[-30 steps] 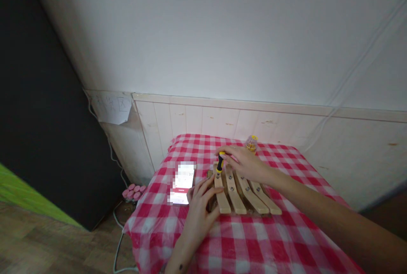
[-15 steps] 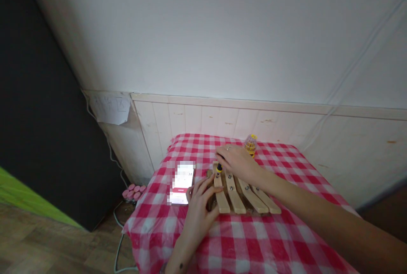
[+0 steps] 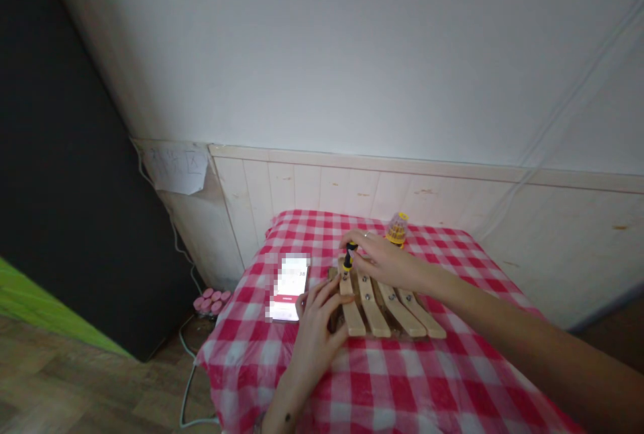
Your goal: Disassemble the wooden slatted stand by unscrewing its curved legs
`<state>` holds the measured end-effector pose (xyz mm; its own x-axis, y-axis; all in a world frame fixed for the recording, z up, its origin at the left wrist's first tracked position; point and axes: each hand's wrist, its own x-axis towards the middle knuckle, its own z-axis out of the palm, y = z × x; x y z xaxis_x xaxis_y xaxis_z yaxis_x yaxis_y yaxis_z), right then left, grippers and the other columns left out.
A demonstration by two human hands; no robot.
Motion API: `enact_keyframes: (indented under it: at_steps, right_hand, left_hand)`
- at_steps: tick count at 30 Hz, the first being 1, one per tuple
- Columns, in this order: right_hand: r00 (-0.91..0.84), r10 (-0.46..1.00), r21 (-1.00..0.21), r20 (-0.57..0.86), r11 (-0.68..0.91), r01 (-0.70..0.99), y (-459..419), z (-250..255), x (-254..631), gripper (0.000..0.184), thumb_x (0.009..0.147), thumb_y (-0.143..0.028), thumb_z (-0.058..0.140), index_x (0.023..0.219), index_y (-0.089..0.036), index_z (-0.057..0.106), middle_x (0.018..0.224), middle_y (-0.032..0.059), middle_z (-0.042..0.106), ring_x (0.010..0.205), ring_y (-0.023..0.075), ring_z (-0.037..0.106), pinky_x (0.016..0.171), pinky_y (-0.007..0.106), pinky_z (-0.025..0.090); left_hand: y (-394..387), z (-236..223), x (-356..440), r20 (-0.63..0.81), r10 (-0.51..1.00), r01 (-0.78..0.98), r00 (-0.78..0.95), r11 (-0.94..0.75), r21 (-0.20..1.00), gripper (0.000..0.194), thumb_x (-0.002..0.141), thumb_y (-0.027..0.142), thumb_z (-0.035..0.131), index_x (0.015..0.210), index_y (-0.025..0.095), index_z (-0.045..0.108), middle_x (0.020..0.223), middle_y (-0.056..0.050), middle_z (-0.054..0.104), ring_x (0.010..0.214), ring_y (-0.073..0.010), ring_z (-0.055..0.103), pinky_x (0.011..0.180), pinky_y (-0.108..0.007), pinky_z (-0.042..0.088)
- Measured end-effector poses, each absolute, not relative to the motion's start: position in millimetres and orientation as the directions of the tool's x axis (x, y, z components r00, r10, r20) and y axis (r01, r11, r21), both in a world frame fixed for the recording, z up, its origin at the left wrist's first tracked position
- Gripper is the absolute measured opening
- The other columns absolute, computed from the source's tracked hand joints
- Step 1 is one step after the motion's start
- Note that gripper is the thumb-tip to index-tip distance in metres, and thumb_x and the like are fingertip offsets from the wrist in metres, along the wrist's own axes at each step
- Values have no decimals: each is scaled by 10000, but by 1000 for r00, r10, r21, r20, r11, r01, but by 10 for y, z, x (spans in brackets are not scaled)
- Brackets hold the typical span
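Several pale wooden slats [image 3: 375, 310] with screws in them lie side by side on a brownish backing. My right hand [image 3: 380, 257] grips a small black-and-yellow screwdriver [image 3: 348, 258], upright, its tip at a screw on the leftmost slat [image 3: 352, 313]. At that slat's left side, my left hand [image 3: 316, 316] has its fingers bent around the edge, one fingertip close to the screwdriver's tip. Its outer finger is beside a phone [image 3: 292, 286] with a lit screen. Behind my right hand stands a clear tub with a yellow base and top [image 3: 397, 227], small yellowish pieces inside.
A red-and-white checked cloth [image 3: 382, 387] covers the table, which stands against a panelled wall [image 3: 312, 182]. Pink round-topped items [image 3: 211, 301] and a pale cable [image 3: 187, 380] are low on the left. A dark panel [image 3: 75, 152] rises there too.
My right hand's fingers have loosened and shifted on the screwdriver handle, so more of it shows. My left hand and the slats stay in place; the view has tilted slightly.
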<state>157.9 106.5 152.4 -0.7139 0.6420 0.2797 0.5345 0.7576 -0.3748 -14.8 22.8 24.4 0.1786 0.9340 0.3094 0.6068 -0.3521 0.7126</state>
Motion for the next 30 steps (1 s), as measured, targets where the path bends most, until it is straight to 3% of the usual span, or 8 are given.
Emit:
enact_keyframes:
  at_steps: [3,7,12,15,18,22,27,30]
  right_hand:
    - [-565,761,-406,319,648,644,1040,1409,1515,119,1012,-317,510,961,-213,541,908,55,698,792,200,663,683,302,478]
    - [-460,825,-312,327,554,772,1054,1347,1392,207,1057,-329,438,931,-210,552,818,43,708,705,194,660,605,278,404]
    - [-499,837,38,225,504,863,1006,1508,1310,303,1090,-267,330,1266,-150,548,966,134,772,812,262,725,596,299,413]
    - [-557,804,245,209,508,825,948,1596,1316,282,1076,-267,391,1211,-141,604,1007,172,775,950,298,724,659,311,448]
    - [-569,792,311,221,496,811,926,1615,1336,304,1084,-302,389,1113,-139,644,940,172,783,920,298,728,681,319,455]
    - [-624,752,243,212,578,779,936,1576,1354,293,1083,-283,401,1037,-147,656,882,139,775,840,268,728,672,314,454]
    - [-676,685,-70,270,714,696,973,1554,1422,161,1041,-260,520,1130,-162,611,1052,131,747,956,257,714,778,340,519]
    - [-654,713,-177,253,699,693,1020,1573,1499,172,1016,-236,552,1153,-167,629,1091,144,738,972,270,722,827,382,548]
  left_hand:
    - [228,247,-149,302,936,605,180,-348,716,425,798,98,674,1178,278,735,1565,-78,520,1420,-371,435,1138,-614,275]
    - [219,251,-152,307,935,599,180,-351,719,426,804,105,654,1186,273,735,1571,-79,512,1426,-366,428,1141,-594,290]
    - [211,240,-154,311,933,590,180,-356,725,456,793,91,634,1199,276,728,1574,-78,508,1438,-355,418,1147,-581,296]
    - [215,238,-155,309,934,584,177,-353,731,451,794,90,625,1194,272,730,1576,-77,505,1441,-353,414,1150,-581,294]
    - [220,243,-158,299,937,581,181,-347,736,452,789,86,634,1189,272,732,1580,-82,500,1444,-360,411,1149,-601,283]
    - [216,243,-155,302,936,584,179,-348,733,466,778,71,636,1189,271,729,1575,-83,506,1442,-363,417,1152,-610,280]
    - [209,246,-152,316,933,587,174,-356,728,472,776,58,637,1190,268,726,1571,-86,510,1445,-358,418,1155,-599,288]
    - [213,258,-158,304,934,583,186,-354,731,464,784,73,651,1198,270,723,1569,-90,512,1445,-363,417,1145,-612,291]
